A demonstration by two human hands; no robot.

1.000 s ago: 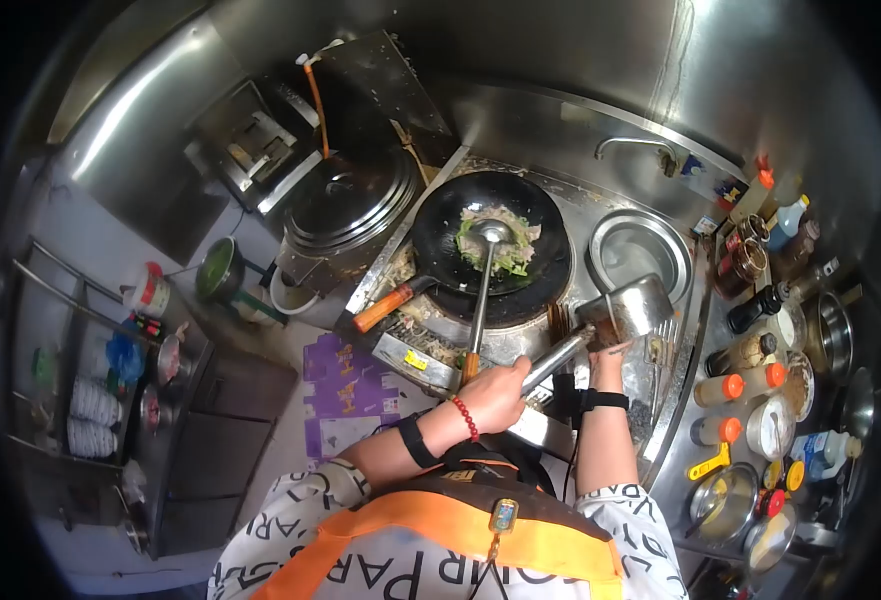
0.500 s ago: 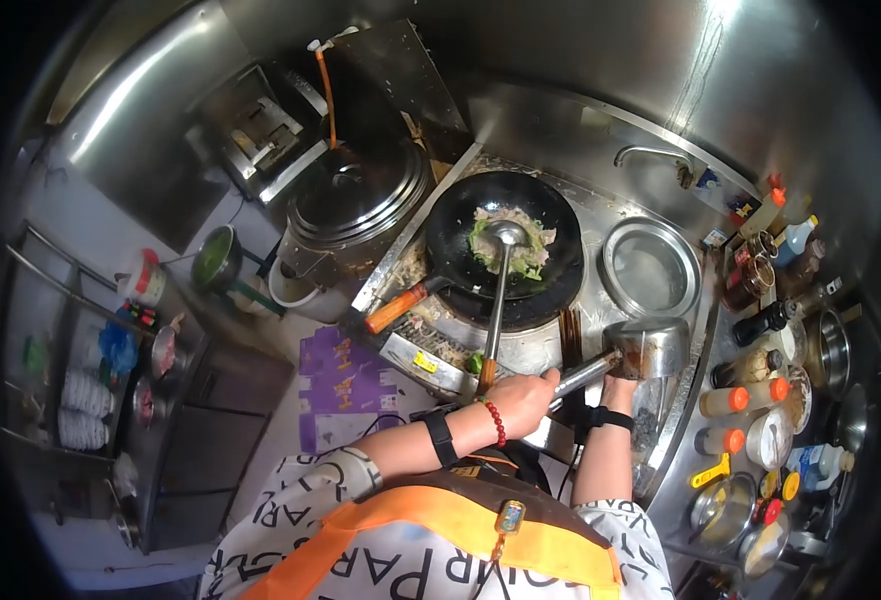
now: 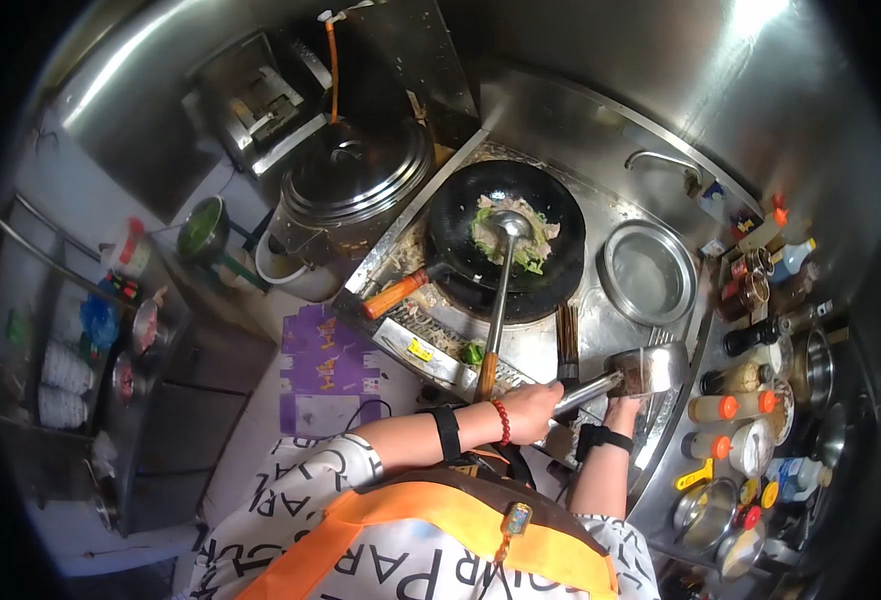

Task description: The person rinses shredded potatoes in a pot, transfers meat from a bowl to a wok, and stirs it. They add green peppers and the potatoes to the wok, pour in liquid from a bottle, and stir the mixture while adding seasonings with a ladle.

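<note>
The fingers of the left hand [image 3: 532, 412] are clamped on the handle of a silver, round metal pot [image 3: 650, 371], its bowl towards two o'clock, the handle aligned eight-to-two. The right hand [image 3: 621, 409] is nearer the bowl; its fingers' state cannot be told.

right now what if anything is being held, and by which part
The left hand holds the metal pot by the far end of its handle. The right hand is partly hidden by the pot, so its hold cannot be told.
</note>
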